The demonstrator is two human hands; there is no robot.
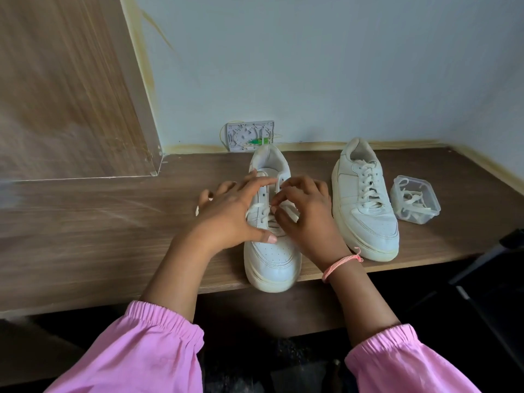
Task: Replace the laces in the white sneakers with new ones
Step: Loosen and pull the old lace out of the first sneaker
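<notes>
Both hands work at the near white sneaker: the left hand lies over its side with fingers spread and thumb pressed near the toe box, and the right hand pinches its flat white lace. Smooth and thick-soled, this shoe points toe-first toward the person, overhanging the wood-grain surface. Beside it to the right stands the second sneaker, fully laced, then a clear plastic tub of laces.
</notes>
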